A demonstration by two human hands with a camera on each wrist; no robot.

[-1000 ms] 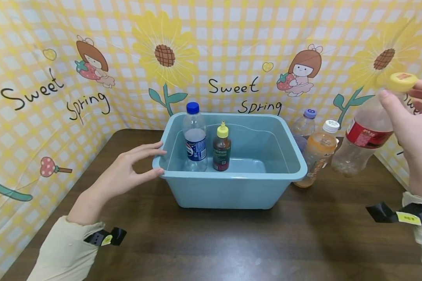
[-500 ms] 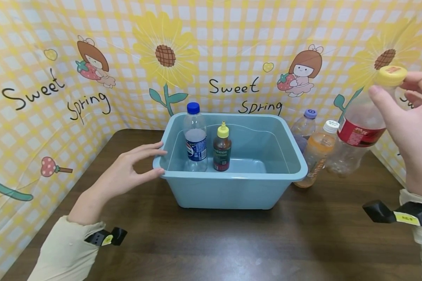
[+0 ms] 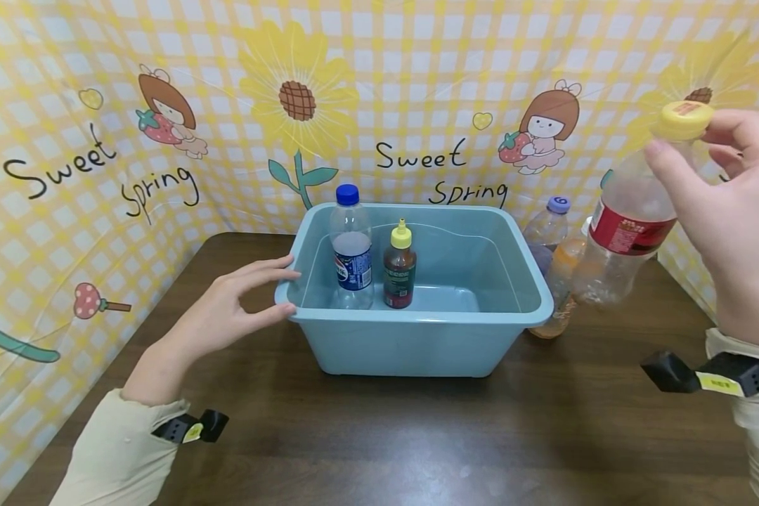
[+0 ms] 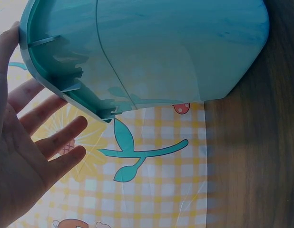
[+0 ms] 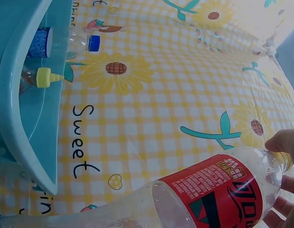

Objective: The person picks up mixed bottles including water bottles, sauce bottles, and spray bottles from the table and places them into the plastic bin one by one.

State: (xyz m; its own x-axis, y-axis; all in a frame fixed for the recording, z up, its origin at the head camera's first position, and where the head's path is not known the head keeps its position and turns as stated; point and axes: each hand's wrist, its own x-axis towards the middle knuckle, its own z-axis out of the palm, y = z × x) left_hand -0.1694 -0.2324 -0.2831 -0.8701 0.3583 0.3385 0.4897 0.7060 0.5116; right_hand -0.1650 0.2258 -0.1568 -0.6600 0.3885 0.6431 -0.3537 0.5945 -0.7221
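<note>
My right hand pinches a clear plastic soda bottle by its neck, just under the yellow cap. The bottle has a red label and hangs tilted, overlapping an orange-tinted bottle in the head view. My left hand rests its spread fingertips on the left rim of a light blue plastic tub. Inside the tub stand a clear bottle with a blue cap and blue label and a small dark sauce bottle with a yellow nozzle.
Beside the tub's right wall stand the orange-tinted bottle and a bottle with a purple cap. A dark wooden table carries everything. Yellow checked cloth with printed flowers lines the back and sides.
My right hand has carried the soda bottle left and slightly up, toward the tub, and it now covers part of the orange-tinted bottle. My left hand has stayed on the rim.
</note>
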